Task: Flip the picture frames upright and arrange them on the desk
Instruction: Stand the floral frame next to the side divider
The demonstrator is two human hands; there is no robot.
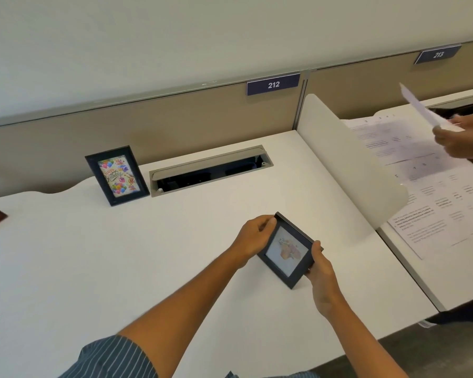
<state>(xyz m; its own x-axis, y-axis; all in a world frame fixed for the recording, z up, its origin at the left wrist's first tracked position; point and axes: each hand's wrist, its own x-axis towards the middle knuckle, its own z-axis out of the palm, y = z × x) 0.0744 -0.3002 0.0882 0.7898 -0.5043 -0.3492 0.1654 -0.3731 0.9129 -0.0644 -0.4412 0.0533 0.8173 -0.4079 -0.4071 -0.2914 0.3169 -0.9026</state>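
Head view: white surface [175, 255], birthday frame [117, 175] standing upright at the back.
Left hand [253, 236] and right hand [321, 271] grasp the small black frame [287, 251], tilted above the surface; set down carelessly, it could tip.

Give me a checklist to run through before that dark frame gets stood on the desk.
1. Both hands on the frame: left hand grips its upper left edge, right hand its lower right edge. Ok.
2. Picture faces up toward the camera. Ok.
3. Back stand folded out: hidden. Cannot tell.
4. Bare desk beside the birthday frame, which stands upright. Ok.
5. Clear of the cable slot. Ok.
6. Frame standing on its own: tilted, in the hands. Not ok.
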